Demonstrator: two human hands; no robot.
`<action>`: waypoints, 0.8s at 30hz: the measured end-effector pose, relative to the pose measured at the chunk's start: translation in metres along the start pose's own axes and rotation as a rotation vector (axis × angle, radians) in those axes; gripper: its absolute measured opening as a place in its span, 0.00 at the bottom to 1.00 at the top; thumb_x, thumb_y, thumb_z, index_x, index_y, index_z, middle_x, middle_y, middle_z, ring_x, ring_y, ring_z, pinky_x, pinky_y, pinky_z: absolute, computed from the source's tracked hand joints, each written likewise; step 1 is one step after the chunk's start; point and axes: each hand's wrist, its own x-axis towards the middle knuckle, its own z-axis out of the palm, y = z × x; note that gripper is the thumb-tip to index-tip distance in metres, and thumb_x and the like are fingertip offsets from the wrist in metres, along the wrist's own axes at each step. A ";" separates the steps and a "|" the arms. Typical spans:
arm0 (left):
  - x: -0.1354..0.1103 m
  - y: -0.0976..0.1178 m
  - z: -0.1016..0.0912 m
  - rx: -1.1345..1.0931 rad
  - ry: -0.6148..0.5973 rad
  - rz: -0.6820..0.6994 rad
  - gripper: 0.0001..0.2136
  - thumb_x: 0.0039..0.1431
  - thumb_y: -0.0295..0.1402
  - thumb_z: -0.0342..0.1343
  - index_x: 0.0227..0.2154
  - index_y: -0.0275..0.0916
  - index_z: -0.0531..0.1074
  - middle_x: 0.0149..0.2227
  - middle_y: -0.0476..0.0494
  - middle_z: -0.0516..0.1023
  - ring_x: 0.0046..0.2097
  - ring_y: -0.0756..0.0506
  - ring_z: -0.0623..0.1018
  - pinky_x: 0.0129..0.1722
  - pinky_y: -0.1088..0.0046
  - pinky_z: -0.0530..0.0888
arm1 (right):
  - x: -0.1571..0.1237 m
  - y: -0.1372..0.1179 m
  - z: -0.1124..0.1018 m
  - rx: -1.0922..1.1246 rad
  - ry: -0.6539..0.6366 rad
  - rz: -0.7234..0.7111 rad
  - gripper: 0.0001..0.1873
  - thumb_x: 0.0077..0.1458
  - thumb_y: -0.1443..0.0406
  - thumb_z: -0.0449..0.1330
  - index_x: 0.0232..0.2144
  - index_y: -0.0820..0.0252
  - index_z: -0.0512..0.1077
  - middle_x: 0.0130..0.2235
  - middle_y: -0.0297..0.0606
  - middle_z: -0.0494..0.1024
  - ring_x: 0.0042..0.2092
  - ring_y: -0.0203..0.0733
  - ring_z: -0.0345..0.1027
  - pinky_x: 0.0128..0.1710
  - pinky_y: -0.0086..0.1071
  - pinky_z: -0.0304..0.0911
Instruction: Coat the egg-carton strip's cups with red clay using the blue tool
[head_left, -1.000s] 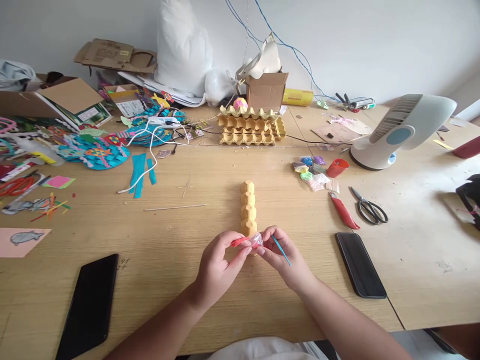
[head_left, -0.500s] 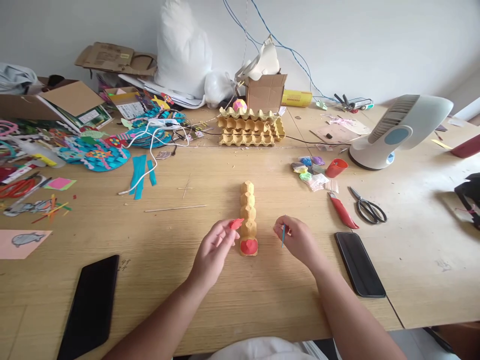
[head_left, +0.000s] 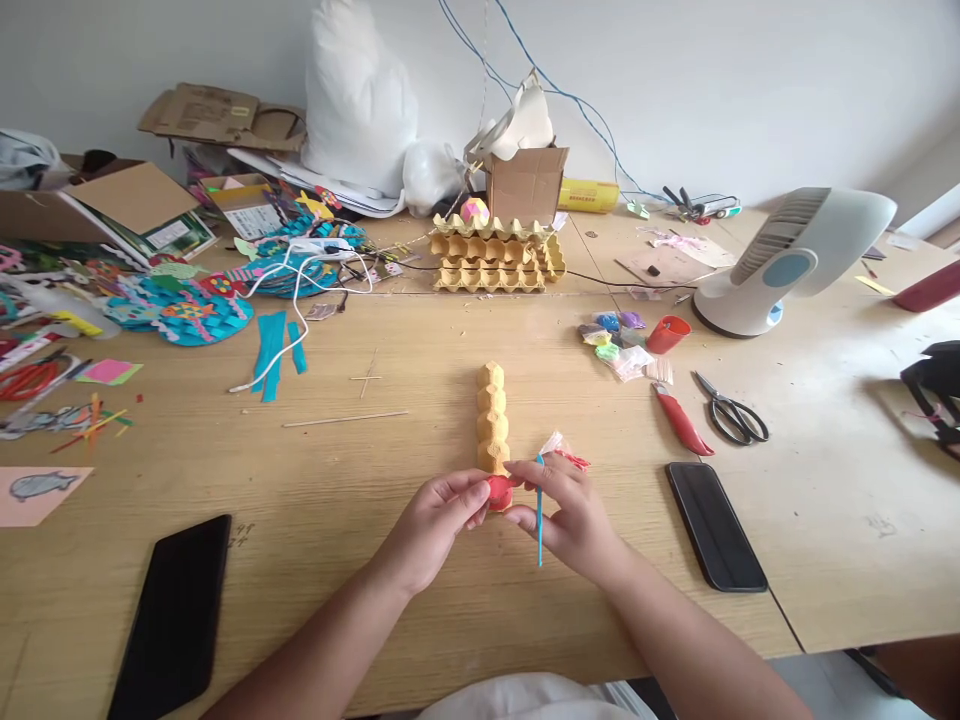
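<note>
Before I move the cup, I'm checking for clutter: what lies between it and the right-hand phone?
In the head view: thin sticks near the cup, then the red cutter, scissors alongside.

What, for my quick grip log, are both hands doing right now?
Left hand: fingertips at the red material on the yellow strip; firm grip cannot be told.
Right hand: holding the blue stick, fingers beside the red material.

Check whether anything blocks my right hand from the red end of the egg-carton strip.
Nothing visible blocks your right hand: it is right at the red end. That hand holds the blue stick; the plastic packet lies beyond it.
</note>
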 end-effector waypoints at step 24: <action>-0.010 0.003 0.008 0.636 0.106 0.601 0.19 0.65 0.34 0.59 0.59 0.45 0.71 0.45 0.40 0.78 0.40 0.45 0.78 0.40 0.67 0.78 | -0.003 -0.012 0.013 0.501 0.039 0.380 0.12 0.65 0.56 0.62 0.37 0.56 0.81 0.26 0.35 0.76 0.27 0.38 0.67 0.28 0.32 0.63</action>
